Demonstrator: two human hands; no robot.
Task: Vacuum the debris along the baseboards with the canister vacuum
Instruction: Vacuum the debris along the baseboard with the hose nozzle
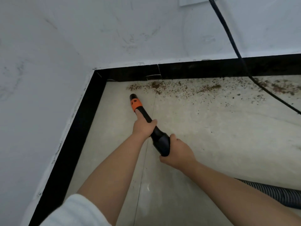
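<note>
Hands grip my black plastic vacuum wand (pixel 150 126): left hand (pixel 143 128) forward, right hand (pixel 177 152) behind (both wrapped tight). Next I sweep rightward through brown crumb debris (pixel 179 88) along the black baseboard (pixel 195 69).

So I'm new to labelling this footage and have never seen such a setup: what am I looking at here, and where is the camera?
The camera sits on the person's head, looking down at their own arms. Both hands hold a black vacuum nozzle with an orange band: the left hand grips it further forward, the right hand grips the thick rear end. Its tip points toward brown debris strewn on the pale floor along the black baseboard. A ribbed hose trails off at the right, and a black cable hangs down the wall onto the floor.
</note>
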